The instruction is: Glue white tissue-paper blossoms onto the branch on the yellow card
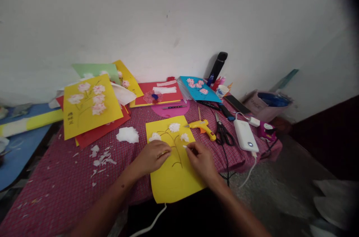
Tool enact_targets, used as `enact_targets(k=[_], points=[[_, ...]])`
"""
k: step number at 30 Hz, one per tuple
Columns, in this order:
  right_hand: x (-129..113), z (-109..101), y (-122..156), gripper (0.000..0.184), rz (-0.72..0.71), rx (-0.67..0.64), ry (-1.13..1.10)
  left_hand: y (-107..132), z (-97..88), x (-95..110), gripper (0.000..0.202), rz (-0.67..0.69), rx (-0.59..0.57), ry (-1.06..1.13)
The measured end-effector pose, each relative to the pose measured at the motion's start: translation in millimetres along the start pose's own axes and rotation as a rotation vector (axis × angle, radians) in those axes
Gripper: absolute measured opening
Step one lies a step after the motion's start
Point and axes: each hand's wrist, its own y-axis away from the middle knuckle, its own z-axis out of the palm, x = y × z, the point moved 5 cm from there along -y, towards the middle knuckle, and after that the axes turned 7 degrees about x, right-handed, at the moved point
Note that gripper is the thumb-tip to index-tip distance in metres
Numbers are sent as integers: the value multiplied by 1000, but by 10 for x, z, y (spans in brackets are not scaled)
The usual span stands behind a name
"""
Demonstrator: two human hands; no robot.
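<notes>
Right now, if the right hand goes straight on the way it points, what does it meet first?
Probably the white tuft on the yellow sheet, just ahead of the right hand; the depth is unclear.

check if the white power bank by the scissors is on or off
On. The power bank shows a small glowing light near its closer end, where a white cable runs off it.

Soft, even daylight falls on the wall [168, 16] and table [56, 177], with faint shadows. The right edge is dark and vignetted. Wide-angle bending curves the edges; fine detail is slightly blurred.
</notes>
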Motion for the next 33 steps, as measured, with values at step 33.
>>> enact_targets(k=[33], points=[[8, 239, -294, 9, -134, -135, 608, 4, 57, 43, 18, 70, -133, -103]])
